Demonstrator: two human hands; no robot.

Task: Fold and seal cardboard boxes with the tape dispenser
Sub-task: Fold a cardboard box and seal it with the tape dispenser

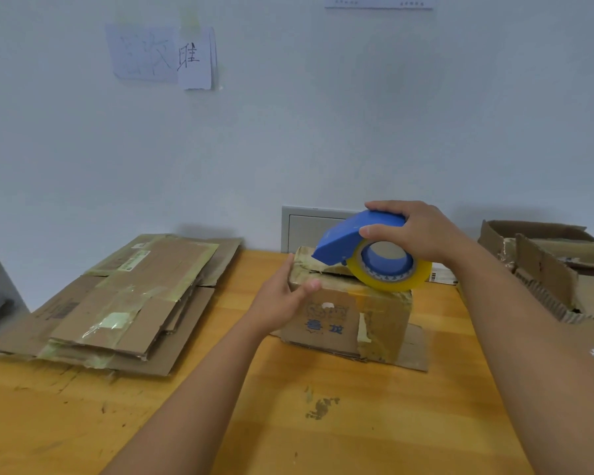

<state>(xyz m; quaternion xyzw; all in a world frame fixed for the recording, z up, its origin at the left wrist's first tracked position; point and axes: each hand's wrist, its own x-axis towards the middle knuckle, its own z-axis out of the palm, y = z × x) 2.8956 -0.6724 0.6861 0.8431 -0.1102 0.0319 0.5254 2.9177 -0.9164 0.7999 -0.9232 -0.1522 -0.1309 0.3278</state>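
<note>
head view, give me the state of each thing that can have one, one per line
small box: folded up, top flaps down, old tape on it
tape dispenser: held on the box top, yellowish roll loaded
right hand: grips the dispenser
left hand: fingers straight, steadying the box's left top edge
cardboard stack: flattened, lying at left
boxes at right: open-topped

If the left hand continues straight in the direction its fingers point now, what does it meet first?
Nothing new, probably: the left hand already touches the near left corner of the cardboard box, fingers pointing up and right along it. Going on, it would likely slide along the box top toward the tape dispenser, though depth is unclear.
</note>
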